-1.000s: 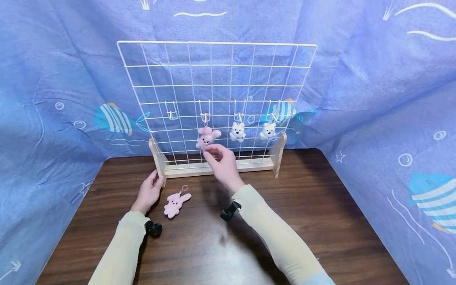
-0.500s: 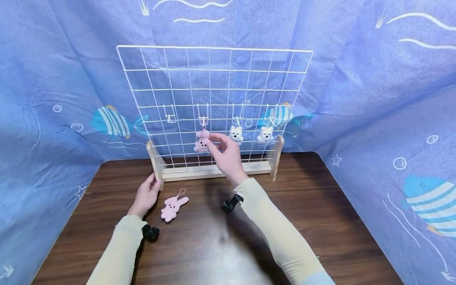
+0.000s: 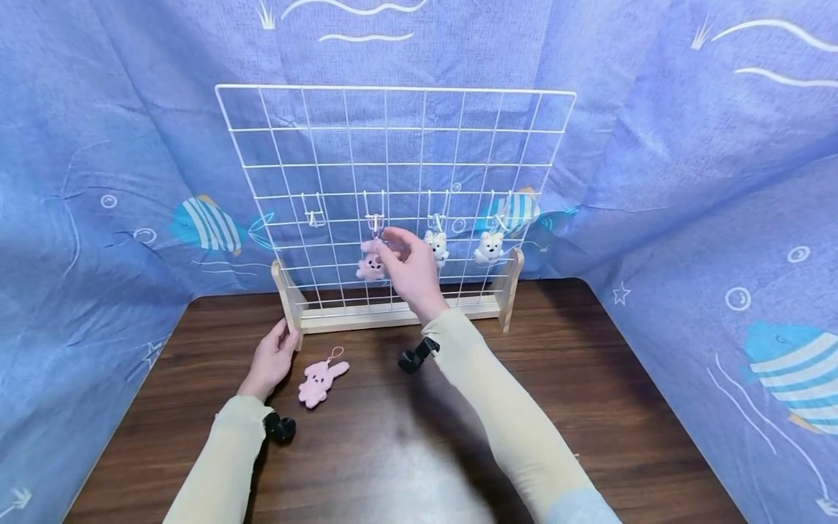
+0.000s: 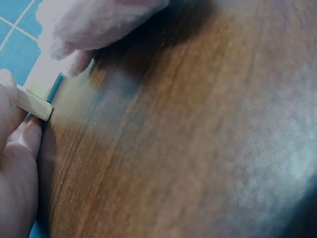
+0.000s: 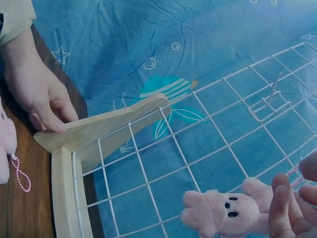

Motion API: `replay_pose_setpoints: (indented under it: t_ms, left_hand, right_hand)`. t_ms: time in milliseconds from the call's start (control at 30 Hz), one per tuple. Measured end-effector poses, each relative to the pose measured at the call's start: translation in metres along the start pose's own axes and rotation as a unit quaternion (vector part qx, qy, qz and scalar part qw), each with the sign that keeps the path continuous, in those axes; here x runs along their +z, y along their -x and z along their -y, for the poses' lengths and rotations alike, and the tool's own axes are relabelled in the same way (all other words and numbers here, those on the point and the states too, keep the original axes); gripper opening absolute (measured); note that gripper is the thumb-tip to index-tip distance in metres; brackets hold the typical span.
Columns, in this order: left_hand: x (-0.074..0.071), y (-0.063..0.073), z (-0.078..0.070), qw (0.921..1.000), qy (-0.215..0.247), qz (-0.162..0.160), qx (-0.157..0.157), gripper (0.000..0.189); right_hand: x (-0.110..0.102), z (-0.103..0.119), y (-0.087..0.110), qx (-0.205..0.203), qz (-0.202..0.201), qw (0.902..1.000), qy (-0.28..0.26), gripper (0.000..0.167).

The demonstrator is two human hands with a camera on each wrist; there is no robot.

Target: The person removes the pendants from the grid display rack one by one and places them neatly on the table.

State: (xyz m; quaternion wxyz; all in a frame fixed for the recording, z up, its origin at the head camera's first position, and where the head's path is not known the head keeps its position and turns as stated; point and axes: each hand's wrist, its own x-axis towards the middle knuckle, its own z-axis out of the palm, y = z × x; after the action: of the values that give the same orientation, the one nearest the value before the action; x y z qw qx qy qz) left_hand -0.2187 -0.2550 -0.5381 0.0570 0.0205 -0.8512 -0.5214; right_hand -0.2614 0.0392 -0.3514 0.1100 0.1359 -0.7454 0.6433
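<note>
A pink plush bunny charm (image 3: 371,269) hangs by its pink bead loop from a white hook (image 3: 374,218) on the wire grid rack. My right hand (image 3: 417,275) pinches it near its ears, thumb and index finger just below the loop. In the right wrist view, the fingertips (image 5: 281,203) cover part of one ear. At the rack's left end, my left hand (image 3: 270,360) grips the wooden foot (image 5: 106,126), thumb on one side and fingers behind. A second pink bunny charm (image 3: 316,384) lies face up on the table beside that hand, its loop toward the rack.
Two white bear charms hang farther right; the nearer bear (image 3: 439,246) is partly behind my right hand, the other bear (image 3: 489,247) fully visible. Another hook (image 3: 316,217) is at the left of the grid (image 3: 406,164). A blue fish-print cloth (image 3: 655,218) surrounds the brown table (image 3: 366,451).
My right hand has gone up from the hanging bunny's lower body to its ears, just under the loop. My left hand stays on the wooden foot.
</note>
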Motion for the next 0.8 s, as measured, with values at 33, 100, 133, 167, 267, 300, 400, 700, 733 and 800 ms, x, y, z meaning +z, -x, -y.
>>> replay_pose_setpoints:
  t_ms: [33,100,133,167,267,300,400,700,733,800]
  left_hand:
    - [0.000,0.000,0.000,1.0000,0.001,-0.002,0.000,0.053]
    - [0.001,0.000,0.001,1.0000,-0.002,-0.003,0.001,0.053]
    - [0.001,0.000,0.001,1.0000,-0.002,-0.003,0.002,0.053]
    - [0.001,0.000,0.001,1.0000,-0.002,-0.003,0.002,0.053]
    - [0.001,-0.001,0.001,1.0000,-0.001,-0.002,-0.001,0.053]
    - [0.001,-0.001,0.001,1.0000,-0.001,-0.001,-0.001,0.053]
    - [0.001,-0.001,0.000,1.0000,-0.002,0.001,-0.006,0.053]
    - [0.000,-0.002,0.001,1.0000,0.009,0.001,0.003,0.054]
    - [0.000,-0.002,0.001,0.9999,0.012,0.001,0.003,0.054]
    - [0.000,-0.002,0.002,0.9999,0.016,0.001,0.003,0.054]
  right_hand:
    - [0.001,0.000,-0.001,0.006,0.000,1.0000,0.002,0.037]
    - [0.002,0.001,-0.003,0.018,0.001,0.9998,0.002,0.039]
    - [0.003,0.002,-0.004,0.027,0.003,0.9996,-0.006,0.040]
    - [0.004,0.002,-0.005,0.036,0.006,0.9992,-0.019,0.041]
    - [0.005,0.003,-0.007,0.058,0.013,0.9965,-0.059,0.043]
    - [0.005,0.003,-0.008,0.065,0.016,0.9948,-0.076,0.043]
    - [0.007,0.003,-0.011,0.079,0.018,0.9912,-0.105,0.041]
    - [0.012,0.007,-0.013,0.088,0.005,0.9902,-0.108,0.033]
    - [0.013,0.008,-0.012,0.089,0.005,0.9902,-0.108,0.031]
    - [0.014,0.009,-0.012,0.091,0.004,0.9897,-0.110,0.029]
